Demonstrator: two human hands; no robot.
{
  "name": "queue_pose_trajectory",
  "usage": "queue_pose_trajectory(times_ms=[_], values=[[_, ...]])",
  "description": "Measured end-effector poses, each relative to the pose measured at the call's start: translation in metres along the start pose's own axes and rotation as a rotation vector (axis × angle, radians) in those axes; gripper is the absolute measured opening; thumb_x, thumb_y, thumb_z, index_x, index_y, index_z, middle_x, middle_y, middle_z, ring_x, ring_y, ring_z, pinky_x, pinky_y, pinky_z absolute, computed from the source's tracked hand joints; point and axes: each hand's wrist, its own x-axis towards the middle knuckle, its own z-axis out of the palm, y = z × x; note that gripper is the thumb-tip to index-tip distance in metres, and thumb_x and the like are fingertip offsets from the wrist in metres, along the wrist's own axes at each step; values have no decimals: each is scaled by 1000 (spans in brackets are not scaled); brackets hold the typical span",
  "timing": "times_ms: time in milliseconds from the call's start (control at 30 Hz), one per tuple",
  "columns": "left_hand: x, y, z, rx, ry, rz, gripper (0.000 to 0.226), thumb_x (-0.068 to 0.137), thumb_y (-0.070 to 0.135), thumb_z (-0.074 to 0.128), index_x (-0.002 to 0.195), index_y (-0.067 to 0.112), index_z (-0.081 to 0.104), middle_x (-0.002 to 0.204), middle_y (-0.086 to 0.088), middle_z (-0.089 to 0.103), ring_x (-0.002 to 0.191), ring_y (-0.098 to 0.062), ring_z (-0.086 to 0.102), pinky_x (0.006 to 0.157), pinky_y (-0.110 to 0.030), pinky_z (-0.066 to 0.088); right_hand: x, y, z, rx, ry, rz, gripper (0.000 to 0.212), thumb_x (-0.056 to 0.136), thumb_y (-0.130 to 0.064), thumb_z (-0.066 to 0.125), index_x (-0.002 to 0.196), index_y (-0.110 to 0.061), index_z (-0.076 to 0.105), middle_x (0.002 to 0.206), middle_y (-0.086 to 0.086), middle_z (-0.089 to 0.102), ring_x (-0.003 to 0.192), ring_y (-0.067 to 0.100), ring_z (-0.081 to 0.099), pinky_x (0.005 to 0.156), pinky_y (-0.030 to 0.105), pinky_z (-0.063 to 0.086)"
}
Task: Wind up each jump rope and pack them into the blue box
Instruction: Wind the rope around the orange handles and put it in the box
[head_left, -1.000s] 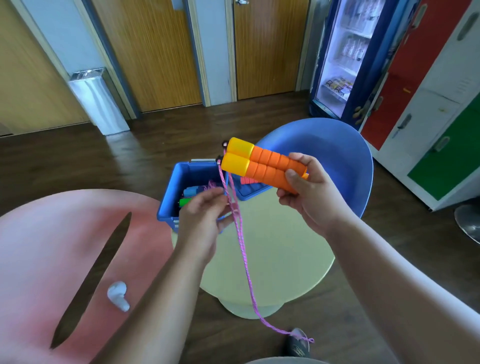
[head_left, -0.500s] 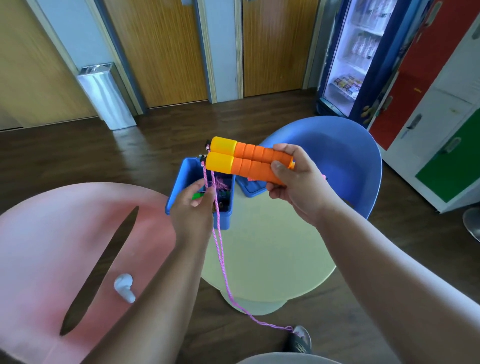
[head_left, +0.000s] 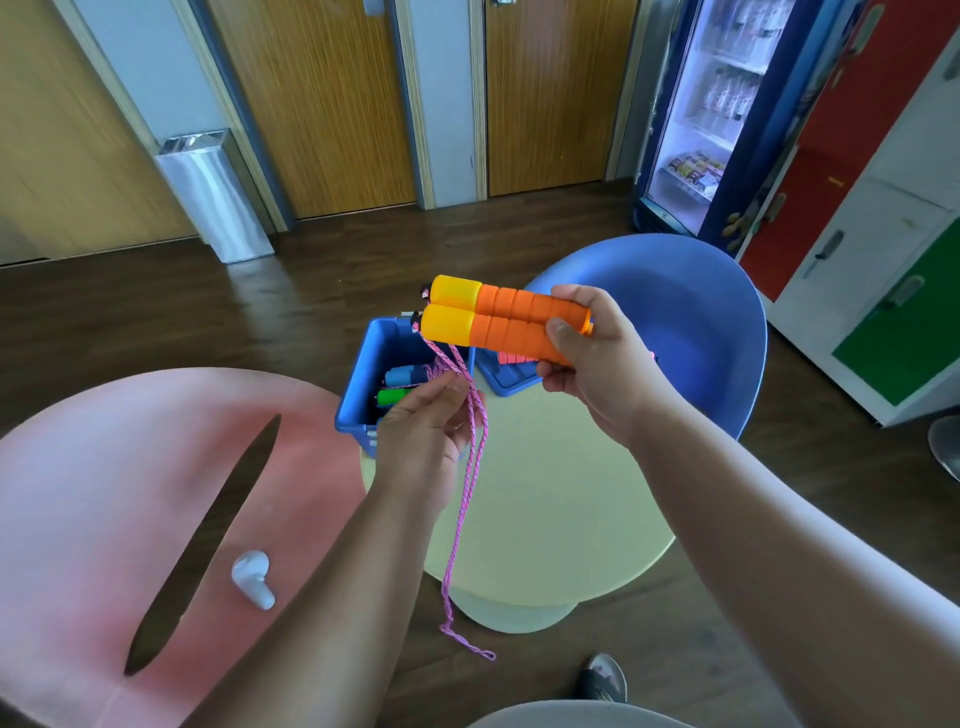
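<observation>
Two orange ribbed jump-rope handles with yellow caps (head_left: 509, 325), head view: they lie side by side and level in the right hand (head_left: 597, 364), caps pointing left. The fingers and thumb are wrapped round the orange ends. A pink braided cord (head_left: 467, 493) leaves the cap ends as two strands and drops into the left hand (head_left: 421, 426), whose curled fingers and thumb pinch it. Below the hand the strands hang in front of the table edge, and the loop end dangles low, near the floor.

The open blue plastic box (head_left: 358, 384) sits on the far left edge of the pale yellow round table (head_left: 545, 519), just behind the left hand. A blue handle (head_left: 402, 375) and a green handle (head_left: 392, 397) lie inside it. The flat blue lid (head_left: 498, 374) lies just right of the box, under the held handles.

The pink moulded chair (head_left: 104, 493) is near left with a small white earbud case (head_left: 253, 579) on its seat. The blue moulded chair (head_left: 675, 322) is far right, behind the table. A dark shoe (head_left: 602, 678) shows at the near edge.
</observation>
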Motion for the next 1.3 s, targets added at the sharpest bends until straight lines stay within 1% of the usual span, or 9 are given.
queue_pose_trajectory(times_ms=[133,333,467,633,700,867,933,1067,1300], values=[[-8,-6,13,-75,-36,-66,12,94,-5,62,100,3,70,80,-6,76,72,-19,73,79,-34,63,-2,11,6,-16,31,7,27,106,-8,49,129,-21,49,99,13,61,63,19,61,61,33,56],[-21,-17,21,49,-67,-93,13,93,-4,66,94,4,74,86,-8,77,82,-21,71,89,-33,59,-7,21,9,-27,54,-8,25,107,-7,46,127,-22,47,101,8,59,64,18,61,64,36,59],[-16,-15,22,195,-40,-26,11,90,0,72,90,8,78,85,-8,76,77,-20,69,80,-31,58,-12,29,11,-89,38,-47,27,107,-5,44,127,-23,43,110,6,59,71,18,65,67,35,60],[-15,-15,19,159,-18,-68,11,91,-4,68,88,4,74,79,-10,77,74,-21,75,77,-30,63,-18,40,15,-232,-1,-73,31,105,-12,45,130,-31,40,127,0,55,107,32,68,93,57,56],[-17,-16,18,116,-15,-93,9,92,-4,67,89,2,73,78,-10,77,74,-21,75,77,-30,64,-19,44,17,-273,-23,-76,32,104,-17,46,131,-33,39,131,1,53,113,31,65,96,56,55],[-18,-16,15,155,-4,-93,10,92,-3,67,89,4,73,78,-12,77,72,-21,74,69,-27,62,-21,47,14,-150,-81,6,28,109,-9,39,132,-24,36,115,6,62,67,15,70,73,44,61],[-16,-15,12,289,28,-47,7,88,3,74,87,9,77,76,-4,75,69,-17,65,62,-27,52,-23,45,12,-135,-116,22,28,109,-10,39,133,-23,35,114,13,62,65,21,71,75,50,62],[-14,-16,11,389,60,-18,6,85,12,79,83,18,79,76,8,74,74,-13,58,67,-30,42,-19,41,4,-88,-146,40,30,107,-7,47,133,-21,41,107,16,60,69,23,64,73,56,63],[-16,-21,18,386,59,-24,6,85,16,80,81,20,78,89,1,78,81,-19,59,73,-34,47,-12,33,-15,113,-276,132,29,102,2,52,117,-22,47,102,20,59,67,26,54,59,37,48]])
